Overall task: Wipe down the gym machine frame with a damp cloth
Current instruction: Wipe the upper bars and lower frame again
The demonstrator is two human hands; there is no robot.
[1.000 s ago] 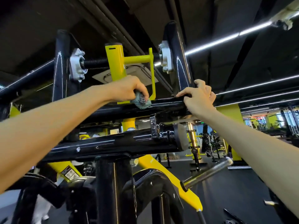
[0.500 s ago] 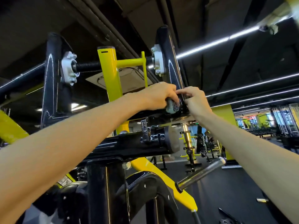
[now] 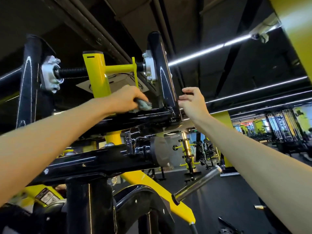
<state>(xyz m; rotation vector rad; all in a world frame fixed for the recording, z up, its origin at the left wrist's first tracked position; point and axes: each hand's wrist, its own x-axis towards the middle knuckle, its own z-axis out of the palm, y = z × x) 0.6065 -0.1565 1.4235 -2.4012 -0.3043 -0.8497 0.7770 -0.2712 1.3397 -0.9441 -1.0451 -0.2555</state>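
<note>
My left hand [image 3: 124, 98] is curled round the damp cloth [image 3: 143, 105], a bunched grey-green wad, and presses it onto the top of the black crossbar [image 3: 148, 116] of the gym machine frame [image 3: 94, 166], just in front of the yellow post [image 3: 98, 76]. The crossbar's long axis runs left to right across my view, rising slightly toward the right, where it meets the black upright [image 3: 160, 65] at a corner joint. The cloth sits a little short of that corner, so the stretch left to cover, as I judge it, lies to the right of the left hand along the bar. My right hand [image 3: 192, 102] hovers just beside the upright on its right side, fingers loosely bent and holding nothing; I cannot tell whether the fingertips touch the metal. The left hand carries the cloth and is on the bar itself, so I reckon the coming stroke is its job: slide along the bar's axis toward the joint, with the right hand clear of the path.
</note>
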